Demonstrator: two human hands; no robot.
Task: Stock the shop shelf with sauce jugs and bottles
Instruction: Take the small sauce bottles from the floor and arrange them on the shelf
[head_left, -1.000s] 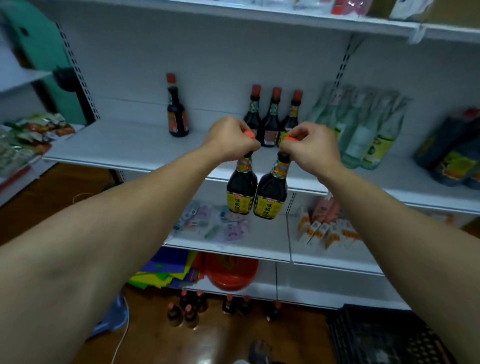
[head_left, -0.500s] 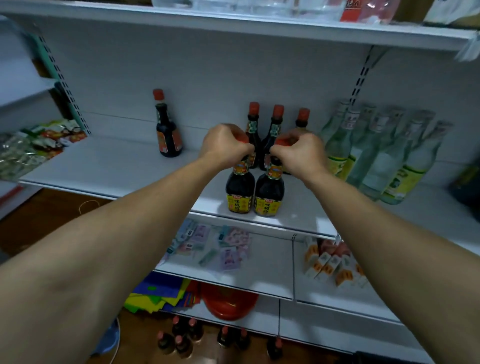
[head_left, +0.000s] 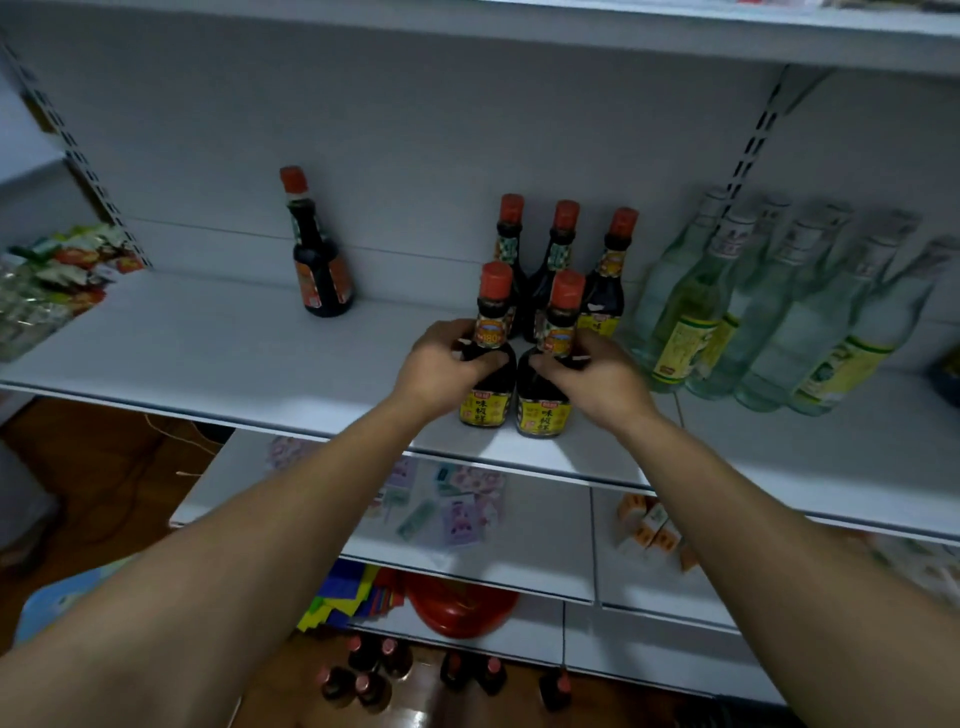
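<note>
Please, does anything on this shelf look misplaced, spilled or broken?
Nothing spilled or broken. One dark bottle stands alone at the back left of the shelf, apart from the group where the left hand and right hand each grip a front bottle.

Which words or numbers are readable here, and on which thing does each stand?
"味极鲜": yellow labels of the left front sauce bottle and right front sauce bottle.
"180": neck label of the left front sauce bottle.
Too blurred: labels of clear bottles, lone sauce bottle, back-row sauce bottles.

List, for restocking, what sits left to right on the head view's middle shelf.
Colourful snack packets, lone dark red-capped sauce bottle, left hand, two gripped dark sauce bottles, right hand, clear glass bottles.
</note>
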